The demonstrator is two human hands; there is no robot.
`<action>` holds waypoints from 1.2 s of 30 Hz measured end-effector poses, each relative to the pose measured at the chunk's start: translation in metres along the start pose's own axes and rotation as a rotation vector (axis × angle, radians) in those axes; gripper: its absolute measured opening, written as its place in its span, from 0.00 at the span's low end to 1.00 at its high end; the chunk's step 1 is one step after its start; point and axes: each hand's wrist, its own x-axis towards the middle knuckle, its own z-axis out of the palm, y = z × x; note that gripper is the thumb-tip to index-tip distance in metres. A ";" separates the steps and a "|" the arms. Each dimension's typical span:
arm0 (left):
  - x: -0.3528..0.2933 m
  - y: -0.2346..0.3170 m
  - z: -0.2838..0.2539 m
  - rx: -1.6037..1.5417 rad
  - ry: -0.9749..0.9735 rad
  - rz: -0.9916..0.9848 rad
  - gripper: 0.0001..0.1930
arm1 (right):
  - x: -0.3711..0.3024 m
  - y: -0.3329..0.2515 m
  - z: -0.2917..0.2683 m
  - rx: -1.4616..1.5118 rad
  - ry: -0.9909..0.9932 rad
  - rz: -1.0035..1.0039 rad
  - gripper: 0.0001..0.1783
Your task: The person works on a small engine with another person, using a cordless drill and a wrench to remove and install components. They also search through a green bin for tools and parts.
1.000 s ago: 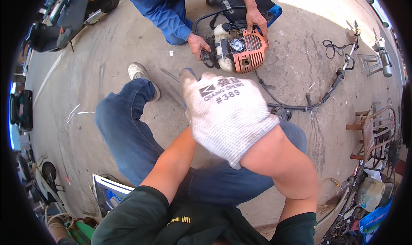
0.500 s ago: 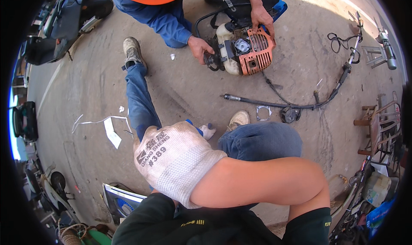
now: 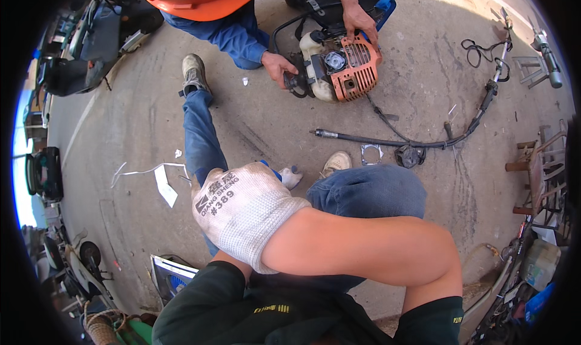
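My right hand (image 3: 236, 203), in a white knit work glove with dark print, reaches across my body to the left, over my left leg. Its fingers point away and are hidden, so their grip cannot be made out. Beyond the glove, a blue edge and a grey-white gloved part (image 3: 290, 177) show; whose fingers these are is unclear. My left hand is mostly or wholly hidden beneath the right one. Farther off, a co-worker in an orange hard hat (image 3: 192, 0) has both bare hands on a small engine (image 3: 353, 73) with an orange slotted cover and whitish tank.
A dark flexible shaft (image 3: 387, 141) curves over the concrete on the right, near a square metal gasket (image 3: 371, 154) and a black round part (image 3: 410, 156). White paper (image 3: 164, 188) and a strap lie left. A wooden chair (image 3: 532, 175) stands far right; a scooter (image 3: 100, 36) stands upper left.
The view has shifted slightly. My right glove sits a little higher beside my left leg. The co-worker's hands remain on the engine.
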 end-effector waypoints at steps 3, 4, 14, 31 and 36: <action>-0.004 0.013 -0.004 0.085 -0.024 0.086 0.30 | -0.008 0.004 0.004 0.031 -0.057 0.052 0.17; -0.004 0.015 -0.003 0.039 0.009 0.046 0.30 | -0.011 0.005 0.004 0.020 -0.047 0.031 0.18; 0.008 0.009 0.005 0.075 0.082 0.044 0.30 | -0.031 0.006 0.002 0.049 0.087 -0.009 0.19; 0.016 0.076 0.002 0.159 0.102 0.159 0.34 | -0.039 0.011 -0.005 -0.009 0.082 -0.026 0.21; 0.035 0.048 -0.016 0.073 0.162 0.098 0.35 | -0.035 0.011 0.004 0.000 0.063 0.055 0.22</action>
